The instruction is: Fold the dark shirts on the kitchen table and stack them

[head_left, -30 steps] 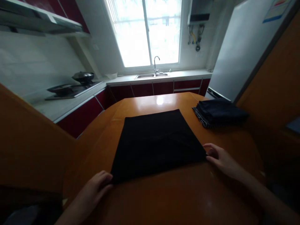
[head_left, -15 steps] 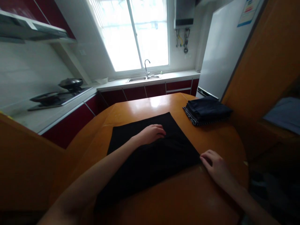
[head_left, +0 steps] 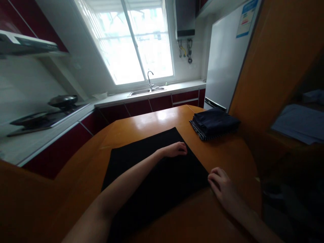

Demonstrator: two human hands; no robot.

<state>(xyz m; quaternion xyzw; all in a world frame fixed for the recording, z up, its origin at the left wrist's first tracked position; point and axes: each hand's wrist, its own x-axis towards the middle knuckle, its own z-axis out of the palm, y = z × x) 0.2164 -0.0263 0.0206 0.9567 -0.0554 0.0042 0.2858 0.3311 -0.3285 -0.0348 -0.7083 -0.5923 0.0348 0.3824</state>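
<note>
A black cloth [head_left: 136, 148], perhaps a folded garment, lies spread flat on the wooden table. My left hand [head_left: 176, 149] is over its right part, close to the right edge, with the fingers curled down. Whatever those fingertips hold, if anything, is hidden. At the cloth's near right corner, my right hand [head_left: 221, 185] pinches the fabric between thumb and fingers. My left forearm crosses over the cloth and covers some of its left side.
A stack of folded dark clothes [head_left: 215, 123] sits at the table's far right. The rounded wooden table [head_left: 157, 119] fills the middle. Beyond it are a sink [head_left: 140, 92], a stove with pans [head_left: 63, 101] on the left and a refrigerator [head_left: 222, 64] on the right.
My left hand has slid right across the cloth, toward its right edge. My right hand stays at the same corner. The whole view has shifted, so the room appears farther left and lower.
</note>
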